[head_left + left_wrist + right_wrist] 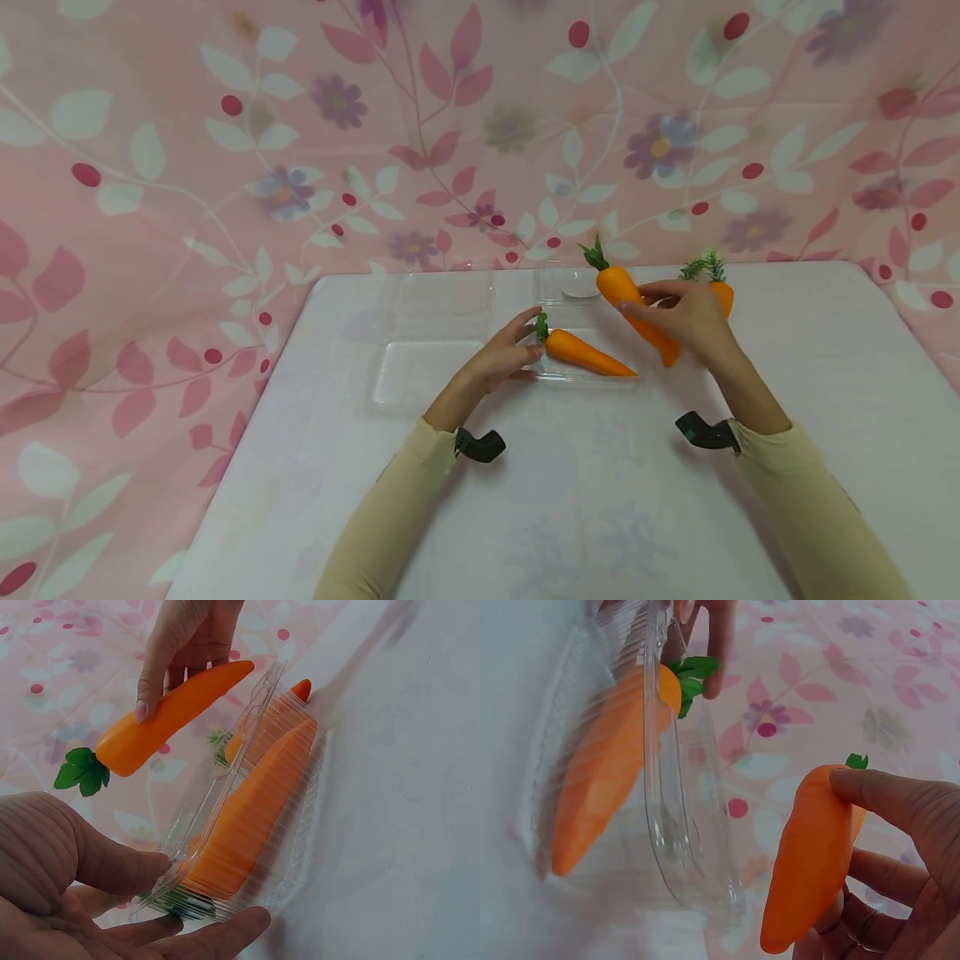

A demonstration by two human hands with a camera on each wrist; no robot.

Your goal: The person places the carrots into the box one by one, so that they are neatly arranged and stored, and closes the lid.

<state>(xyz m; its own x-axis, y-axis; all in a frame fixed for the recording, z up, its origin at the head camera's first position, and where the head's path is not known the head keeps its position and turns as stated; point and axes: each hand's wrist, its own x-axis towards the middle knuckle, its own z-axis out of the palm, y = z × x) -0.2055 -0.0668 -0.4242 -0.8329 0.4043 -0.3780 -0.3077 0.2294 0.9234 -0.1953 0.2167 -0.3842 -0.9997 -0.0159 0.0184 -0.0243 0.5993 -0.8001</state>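
My left hand (501, 360) grips the left end of a clear plastic box (300, 825), thumb at the rim and fingers along the outer wall. Inside it lies an orange carrot (581, 352) with its leafy green top toward that hand and its tip toward the right. Over the box's right side, my right hand (693, 321) pinches another carrot (806, 859) between thumb and fingers. That carrot's green leaves (82, 771) point up and to the left in the head view, its narrow end down to the right.
Carrots with feathery green tops (705, 267) lie behind the right hand, partly hidden by it. A second clear box (427, 375) with a raised lid stands on the white table (570, 500) at left. Floral cloth (427, 125) hangs behind the table.
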